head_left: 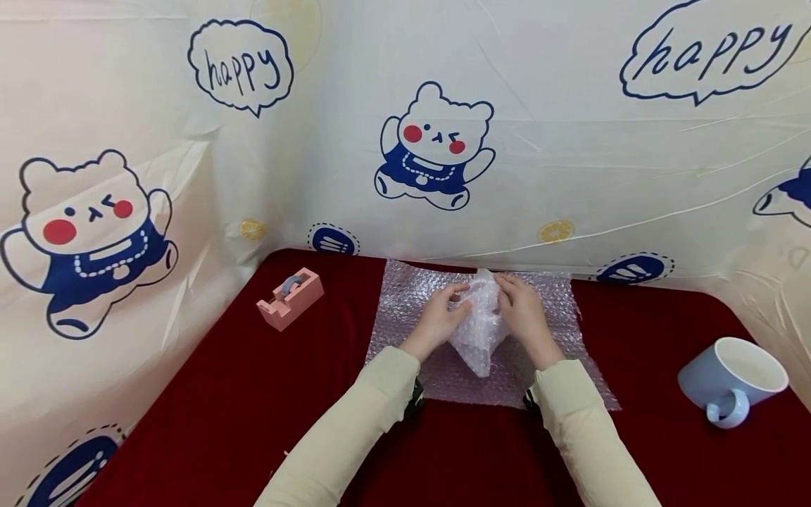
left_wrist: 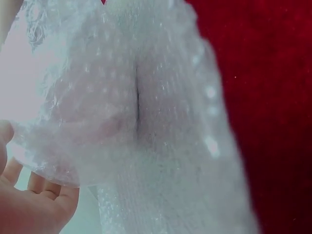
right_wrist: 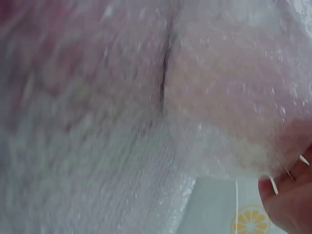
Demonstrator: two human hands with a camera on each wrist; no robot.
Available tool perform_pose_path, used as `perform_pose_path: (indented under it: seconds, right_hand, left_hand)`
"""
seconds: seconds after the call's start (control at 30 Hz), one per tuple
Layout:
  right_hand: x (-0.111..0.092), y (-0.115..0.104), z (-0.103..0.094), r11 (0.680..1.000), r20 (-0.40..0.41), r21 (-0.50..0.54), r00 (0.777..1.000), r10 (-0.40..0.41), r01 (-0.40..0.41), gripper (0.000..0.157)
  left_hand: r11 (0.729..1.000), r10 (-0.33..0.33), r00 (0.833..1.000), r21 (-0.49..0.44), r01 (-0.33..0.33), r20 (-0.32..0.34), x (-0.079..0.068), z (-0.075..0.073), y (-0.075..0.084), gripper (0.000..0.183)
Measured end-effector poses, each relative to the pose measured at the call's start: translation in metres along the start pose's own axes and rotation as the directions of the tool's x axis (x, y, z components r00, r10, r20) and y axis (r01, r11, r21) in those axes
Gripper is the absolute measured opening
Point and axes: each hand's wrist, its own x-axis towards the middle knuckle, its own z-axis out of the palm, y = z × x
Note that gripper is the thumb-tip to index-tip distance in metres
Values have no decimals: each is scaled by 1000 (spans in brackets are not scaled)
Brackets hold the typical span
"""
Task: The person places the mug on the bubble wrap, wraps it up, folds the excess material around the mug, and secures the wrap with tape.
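Note:
A crumpled bundle of clear bubble wrap [head_left: 479, 327] is between both hands, above a flat bubble wrap sheet [head_left: 395, 310]. On its left side, the left hand [head_left: 441, 315] grips it with bent fingers. The right hand [head_left: 523, 307] holds the opposite side near the top. The lower end narrows to a point. In the left wrist view, the left hand [left_wrist: 41, 202] curls its fingers at the edge of the cloudy wrap [left_wrist: 97, 92]. The right hand [right_wrist: 288, 195] shows at the wrap's lower right in the right wrist view. Whatever may be inside cannot be made out.
To the left, a pink tape dispenser [head_left: 293, 299] with a roll of tape stands on the dark red tablecloth [head_left: 253, 401]. A light blue mug [head_left: 712, 380] is at the right, its handle facing the front. Behind the table hangs a printed curtain [head_left: 545, 162].

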Motion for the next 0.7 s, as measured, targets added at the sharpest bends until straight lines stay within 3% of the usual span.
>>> perform_pose_path:
  seconds: [0.2,0.4,0.53,0.7]
  right_hand:
    - [-1,-3,-12,997,156,31,986,63,-68,50]
    - [0,-8,-13,999,262,-41,965,6,5,76]
    - [-1,-10,-6,997,263,-79,965,1,20,95]
    - [-4,-12,0,997,192,-71,981,31,-18,98]
  left_hand:
    - [999,-32,999,20,31,17,3,0,5,38]
    - [997,-81,996,16,81,42,6,-7,9,37]
    - [987,-146,986,-54,151,76,10,-12,9,35]
    - [944,-248,956,-183,275,156,14,-15,7,38]
